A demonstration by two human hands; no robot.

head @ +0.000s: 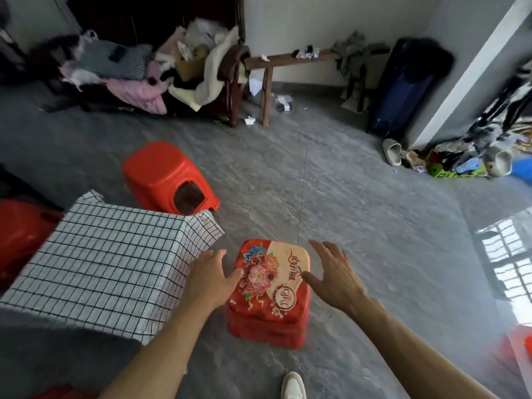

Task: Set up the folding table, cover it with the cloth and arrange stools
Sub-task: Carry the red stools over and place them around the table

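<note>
Stool with a flowered red seat [272, 286], upright on the grey tiled floor [374, 240], flanked by both hands. Left hand [210, 279] rests at the seat's left edge, its fingers [230, 276] loosely spread and touching the rim; right hand [335, 276] lies at the right edge, fingers [312, 279] splayed, thumb tip on the seat; neither hand curls round anything. Just left of the stool stands the desk, covered by a white black-checked cloth [115, 263] whose corner hangs down beside the left hand. Beyond the desk's far corner sits a plain red stool [167, 177]; another red stool [20, 231] shows partly at the desk's left side. A white shoe [293, 385] appears at the lower edge. Farther off: a heap of clothes [129, 73] on dark furniture, a wooden bench [290, 61] against the wall, a dark suitcase [403, 90], a slipper [392, 151] and mixed clutter [472, 156] by the pillar.
</note>
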